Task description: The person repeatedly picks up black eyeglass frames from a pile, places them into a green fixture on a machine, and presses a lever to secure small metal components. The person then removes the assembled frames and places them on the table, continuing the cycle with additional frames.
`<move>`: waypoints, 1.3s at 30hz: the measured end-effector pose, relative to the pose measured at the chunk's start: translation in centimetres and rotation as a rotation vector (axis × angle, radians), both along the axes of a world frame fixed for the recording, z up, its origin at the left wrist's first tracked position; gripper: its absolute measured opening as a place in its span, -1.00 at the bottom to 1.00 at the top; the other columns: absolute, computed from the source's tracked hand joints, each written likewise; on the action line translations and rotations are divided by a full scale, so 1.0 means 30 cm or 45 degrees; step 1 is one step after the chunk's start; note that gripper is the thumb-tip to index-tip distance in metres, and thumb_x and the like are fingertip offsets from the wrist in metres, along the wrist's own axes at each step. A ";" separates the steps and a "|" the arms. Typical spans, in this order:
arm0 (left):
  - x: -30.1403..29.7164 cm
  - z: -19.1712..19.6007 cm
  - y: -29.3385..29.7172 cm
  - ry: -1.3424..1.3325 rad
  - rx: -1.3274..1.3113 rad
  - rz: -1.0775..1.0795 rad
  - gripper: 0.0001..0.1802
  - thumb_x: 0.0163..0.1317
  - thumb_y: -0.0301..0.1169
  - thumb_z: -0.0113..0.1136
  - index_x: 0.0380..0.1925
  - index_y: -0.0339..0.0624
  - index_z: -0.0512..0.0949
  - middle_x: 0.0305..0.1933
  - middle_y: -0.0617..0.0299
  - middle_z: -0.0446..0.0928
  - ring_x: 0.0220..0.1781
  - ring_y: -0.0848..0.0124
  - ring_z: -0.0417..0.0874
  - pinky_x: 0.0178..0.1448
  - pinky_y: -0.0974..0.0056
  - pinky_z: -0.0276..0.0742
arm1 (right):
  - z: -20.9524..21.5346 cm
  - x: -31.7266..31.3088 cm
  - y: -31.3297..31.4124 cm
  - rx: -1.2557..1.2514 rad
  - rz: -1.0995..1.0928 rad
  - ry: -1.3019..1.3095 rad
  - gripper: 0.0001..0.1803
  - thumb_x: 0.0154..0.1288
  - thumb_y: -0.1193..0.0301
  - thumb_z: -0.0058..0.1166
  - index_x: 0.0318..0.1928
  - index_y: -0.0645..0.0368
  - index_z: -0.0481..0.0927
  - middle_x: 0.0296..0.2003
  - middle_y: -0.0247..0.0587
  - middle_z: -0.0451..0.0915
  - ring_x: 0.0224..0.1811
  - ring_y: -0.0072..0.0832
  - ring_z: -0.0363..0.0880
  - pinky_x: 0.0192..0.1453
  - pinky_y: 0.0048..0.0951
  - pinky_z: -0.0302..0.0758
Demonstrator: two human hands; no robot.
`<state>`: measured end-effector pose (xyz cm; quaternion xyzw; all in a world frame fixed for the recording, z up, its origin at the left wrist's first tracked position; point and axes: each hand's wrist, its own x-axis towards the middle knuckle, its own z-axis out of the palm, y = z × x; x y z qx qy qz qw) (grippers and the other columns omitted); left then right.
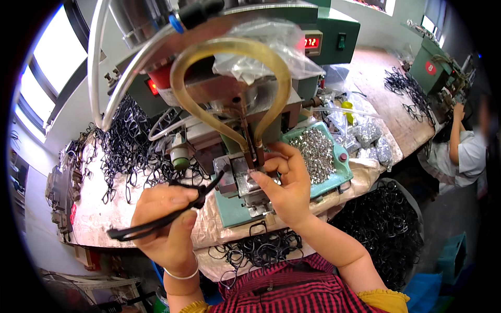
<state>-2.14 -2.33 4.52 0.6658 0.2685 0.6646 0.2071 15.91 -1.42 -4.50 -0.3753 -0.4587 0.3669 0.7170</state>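
My left hand (168,221) is closed around a black eyeglass frame (156,223), whose dark ends stick out on both sides of the fingers. One end points toward the metal fixture (241,180) of a bench machine. At that fixture, my right hand (287,182) has its thumb and fingers bent together just under the machine's two upright prongs (254,154). Whatever lies between those fingertips is too small or hidden to make out. A thick amber hose (284,73) loops down to the prongs. Right of my right hand sits a turquoise tray (342,175) holding many tiny metal parts (314,154).
Tangled black frames heap on the table at left (125,141), along the front edge (261,248) and in a large bin (383,229) at lower right. Plastic bags of small parts (368,135) lie beyond the tray. Another person (464,151) works at a green machine (430,62) far right.
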 end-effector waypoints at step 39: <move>-0.091 -0.068 -0.034 0.025 0.055 0.062 -0.79 0.09 -0.66 0.34 -0.24 -0.35 0.60 -0.25 -0.01 0.67 -0.24 0.28 0.65 -0.05 0.26 0.58 | -0.049 0.277 0.032 -0.022 -0.770 -1.214 -0.81 0.13 0.51 0.29 -0.20 0.16 0.69 0.00 -0.09 0.60 0.02 -0.18 0.59 0.19 -0.22 0.48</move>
